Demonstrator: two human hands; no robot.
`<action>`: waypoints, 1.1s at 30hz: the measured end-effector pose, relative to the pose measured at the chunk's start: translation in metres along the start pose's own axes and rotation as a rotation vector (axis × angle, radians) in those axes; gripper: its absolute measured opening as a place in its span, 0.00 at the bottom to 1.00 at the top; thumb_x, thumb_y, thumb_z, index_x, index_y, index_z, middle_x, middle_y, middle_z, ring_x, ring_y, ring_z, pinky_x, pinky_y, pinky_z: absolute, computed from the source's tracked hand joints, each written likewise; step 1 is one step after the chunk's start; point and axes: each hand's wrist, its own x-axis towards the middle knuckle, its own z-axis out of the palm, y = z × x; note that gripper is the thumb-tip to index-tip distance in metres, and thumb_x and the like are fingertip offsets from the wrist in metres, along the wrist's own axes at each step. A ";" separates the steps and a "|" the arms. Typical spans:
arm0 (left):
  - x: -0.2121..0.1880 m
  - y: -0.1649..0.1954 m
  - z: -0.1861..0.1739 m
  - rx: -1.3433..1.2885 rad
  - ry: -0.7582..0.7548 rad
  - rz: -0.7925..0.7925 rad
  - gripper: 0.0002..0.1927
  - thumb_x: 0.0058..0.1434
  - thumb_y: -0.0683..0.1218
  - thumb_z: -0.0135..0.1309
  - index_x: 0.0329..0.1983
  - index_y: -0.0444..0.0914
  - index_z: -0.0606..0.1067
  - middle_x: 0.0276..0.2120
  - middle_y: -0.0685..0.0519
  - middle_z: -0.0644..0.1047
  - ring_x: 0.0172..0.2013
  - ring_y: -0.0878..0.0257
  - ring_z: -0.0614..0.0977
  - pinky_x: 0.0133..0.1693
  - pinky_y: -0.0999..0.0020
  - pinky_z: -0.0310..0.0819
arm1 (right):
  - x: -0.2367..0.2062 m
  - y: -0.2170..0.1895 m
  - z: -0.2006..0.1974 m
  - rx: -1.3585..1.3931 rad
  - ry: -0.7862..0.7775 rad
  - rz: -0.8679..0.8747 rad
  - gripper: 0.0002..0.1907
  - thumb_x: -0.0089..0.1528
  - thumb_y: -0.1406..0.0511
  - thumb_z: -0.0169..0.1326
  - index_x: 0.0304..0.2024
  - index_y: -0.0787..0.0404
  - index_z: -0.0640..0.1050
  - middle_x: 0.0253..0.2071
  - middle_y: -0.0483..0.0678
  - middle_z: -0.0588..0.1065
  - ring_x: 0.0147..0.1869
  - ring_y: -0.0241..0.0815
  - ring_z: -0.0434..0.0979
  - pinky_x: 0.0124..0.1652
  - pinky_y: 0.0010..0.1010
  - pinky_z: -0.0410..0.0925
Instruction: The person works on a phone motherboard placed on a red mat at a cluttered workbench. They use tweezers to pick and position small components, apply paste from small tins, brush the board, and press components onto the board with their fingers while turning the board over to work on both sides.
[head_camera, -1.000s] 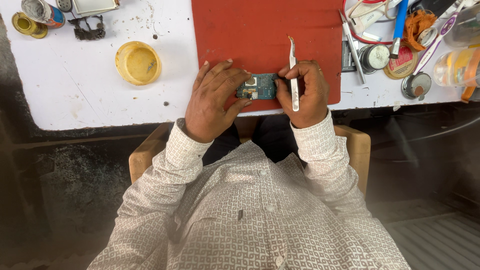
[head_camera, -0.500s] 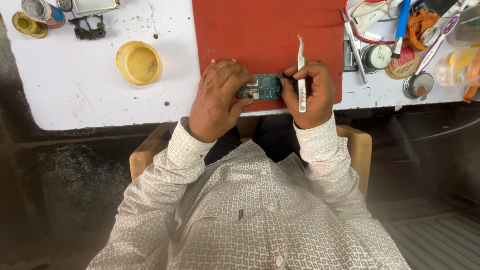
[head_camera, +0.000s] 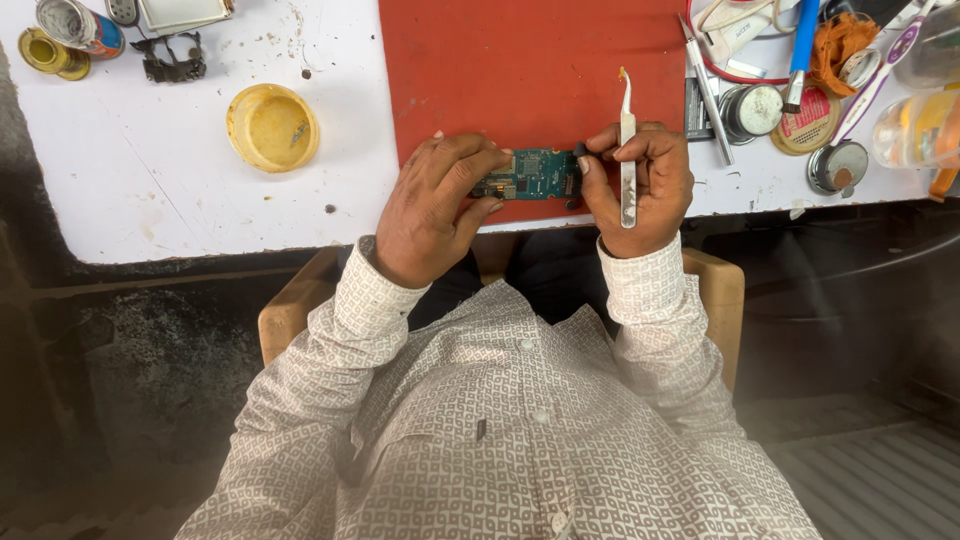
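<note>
A small teal circuit board (head_camera: 533, 175) lies at the near edge of a red mat (head_camera: 530, 70). My left hand (head_camera: 435, 205) grips the board's left end with thumb and fingers. My right hand (head_camera: 640, 185) pinches the board's right end with thumb and forefinger. The same hand holds silver tweezers (head_camera: 627, 150) tucked against the palm, their tips pointing away from me over the mat.
A white worktable (head_camera: 150, 180) carries a yellow dish (head_camera: 272, 127), small tins (head_camera: 60, 35) and a black clip (head_camera: 170, 65) at the left. Tools, round tins (head_camera: 838, 165), a blue pen (head_camera: 800, 50) and a clear bottle (head_camera: 915, 125) crowd the right. The wooden chair arms (head_camera: 715, 300) flank my lap.
Both hands stay on the board. The tweezers in my right hand have shifted slightly right and tilted more upright.
</note>
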 end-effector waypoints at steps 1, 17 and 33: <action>0.000 0.000 0.000 -0.001 0.003 0.000 0.26 0.59 0.39 0.66 0.60 0.40 0.72 0.54 0.51 0.74 0.55 0.53 0.79 0.65 0.46 0.68 | 0.000 0.000 0.000 -0.012 -0.004 -0.006 0.20 0.65 0.83 0.58 0.48 0.61 0.64 0.48 0.54 0.74 0.48 0.38 0.81 0.51 0.29 0.78; 0.012 0.007 -0.007 0.080 -0.001 -0.013 0.20 0.52 0.42 0.68 0.47 0.36 0.77 0.47 0.45 0.73 0.43 0.53 0.76 0.47 0.59 0.71 | 0.003 -0.001 0.000 -0.026 -0.034 0.020 0.20 0.64 0.83 0.57 0.48 0.62 0.64 0.48 0.54 0.75 0.47 0.38 0.80 0.50 0.29 0.77; 0.088 -0.011 0.021 0.113 -0.436 -0.436 0.09 0.44 0.40 0.64 0.21 0.40 0.74 0.19 0.52 0.78 0.23 0.58 0.83 0.29 0.63 0.78 | 0.004 -0.008 0.005 -0.039 -0.025 0.005 0.20 0.64 0.85 0.54 0.47 0.63 0.63 0.45 0.55 0.74 0.45 0.39 0.80 0.48 0.29 0.77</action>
